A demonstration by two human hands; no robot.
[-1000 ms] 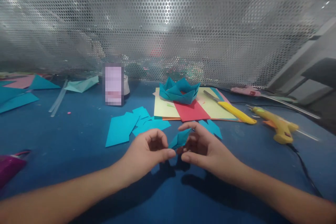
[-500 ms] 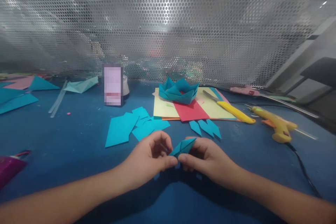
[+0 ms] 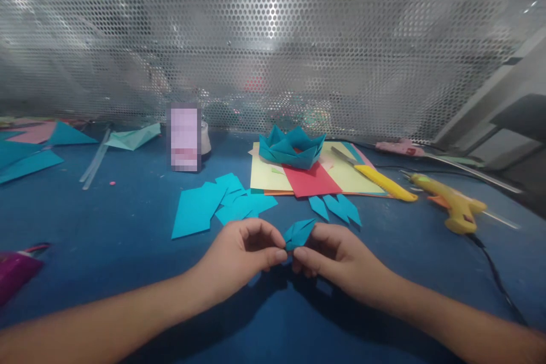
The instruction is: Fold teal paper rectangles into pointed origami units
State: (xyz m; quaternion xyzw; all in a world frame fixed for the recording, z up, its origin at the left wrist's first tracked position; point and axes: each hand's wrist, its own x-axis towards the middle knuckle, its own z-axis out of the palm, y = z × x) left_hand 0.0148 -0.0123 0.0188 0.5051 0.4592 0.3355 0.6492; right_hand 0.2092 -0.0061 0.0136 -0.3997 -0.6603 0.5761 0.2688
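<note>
A small folded piece of blue paper (image 3: 299,233) is held up between my two hands, above the near part of the table. My left hand (image 3: 251,247) pinches its left end between thumb and fingertips. On its lower right side, the thumb of my right hand (image 3: 335,250) presses against it, the other fingers curled behind. Just beyond my left hand lie several flat blue paper pieces (image 3: 198,207). Beyond my right hand are a few folded blue paper pieces (image 3: 336,207). Farther back, a blue folded paper ring with points (image 3: 292,148) rests on stacked coloured sheets (image 3: 273,179).
A yellow utility knife (image 3: 386,182) lies across the sheets' right side. To its right are a yellow glue gun (image 3: 456,202) with a black cord and a pink tool (image 3: 401,148). A blurred-out phone (image 3: 185,139) stands at the back, before a perforated metal panel (image 3: 273,51).
The folded blue paper has been turned, its folded face now tipped more upright. My left fingertips have shifted onto its left end; my right hand has barely moved.
</note>
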